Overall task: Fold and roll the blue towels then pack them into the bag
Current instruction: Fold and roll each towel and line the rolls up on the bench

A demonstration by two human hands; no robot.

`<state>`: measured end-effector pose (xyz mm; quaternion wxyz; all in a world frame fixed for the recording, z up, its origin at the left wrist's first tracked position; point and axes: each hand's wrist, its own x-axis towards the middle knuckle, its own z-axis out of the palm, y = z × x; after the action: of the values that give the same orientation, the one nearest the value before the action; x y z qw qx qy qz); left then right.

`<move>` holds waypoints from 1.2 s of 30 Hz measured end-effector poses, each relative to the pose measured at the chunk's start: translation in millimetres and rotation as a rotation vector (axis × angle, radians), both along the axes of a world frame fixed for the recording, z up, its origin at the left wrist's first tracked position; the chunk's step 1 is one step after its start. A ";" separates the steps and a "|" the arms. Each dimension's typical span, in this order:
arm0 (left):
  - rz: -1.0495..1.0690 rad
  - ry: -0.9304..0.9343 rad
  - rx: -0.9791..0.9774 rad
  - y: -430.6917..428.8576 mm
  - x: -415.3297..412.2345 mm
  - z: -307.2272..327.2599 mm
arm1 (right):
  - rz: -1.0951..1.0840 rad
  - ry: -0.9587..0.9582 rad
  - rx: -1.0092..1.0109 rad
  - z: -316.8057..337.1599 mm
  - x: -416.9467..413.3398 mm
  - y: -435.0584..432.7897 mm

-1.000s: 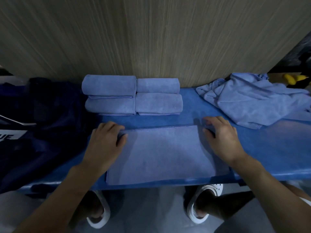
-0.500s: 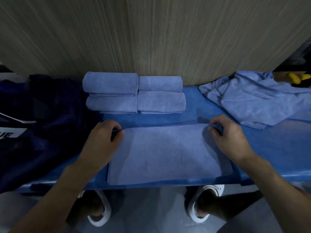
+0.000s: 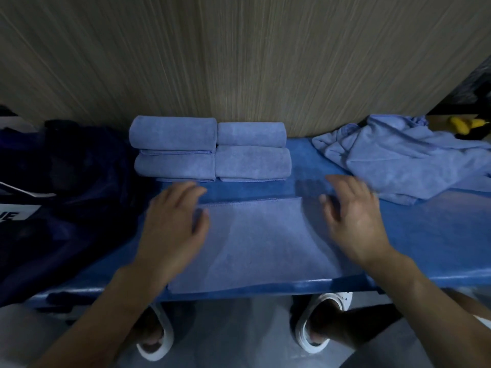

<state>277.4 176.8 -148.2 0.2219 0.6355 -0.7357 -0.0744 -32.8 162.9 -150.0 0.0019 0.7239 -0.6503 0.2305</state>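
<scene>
A folded blue towel [image 3: 255, 243] lies flat on the blue table [image 3: 425, 248], its near edge at the table's front edge. My left hand [image 3: 172, 224] rests on its left end with the fingers straight. My right hand [image 3: 353, 219] hovers over its right end, fingers spread and blurred. Several rolled blue towels [image 3: 210, 150] are stacked in two piles against the wall behind. A heap of loose blue towels [image 3: 406, 160] lies at the back right. The dark navy bag [image 3: 66, 197] sits at the left.
A wood-grain wall [image 3: 239, 62] closes the back of the table. A yellow object [image 3: 465, 123] lies at the far right behind the heap. My feet in white slippers [image 3: 321, 325] stand under the front edge.
Both hands have let go of the towel's far corners and their fingers have straightened. The towel's right end now looks narrower, and the right hand is moving.
</scene>
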 end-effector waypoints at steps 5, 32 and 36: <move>-0.260 -0.245 0.069 27.1 -44.4 -14.2 | 0.276 0.338 0.193 -14.6 25.0 32.0; -0.489 -0.427 0.138 1.4 -40.2 -18.0 | 0.131 0.355 0.053 -5.4 10.5 58.1; -0.443 -0.515 0.117 19.9 -31.8 -12.6 | 0.169 0.342 0.079 -6.0 15.9 50.7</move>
<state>245.6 196.7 -160.8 -0.0292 0.4698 -0.8823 -0.0001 -17.0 213.6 -156.0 0.0645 0.8040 -0.5860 0.0778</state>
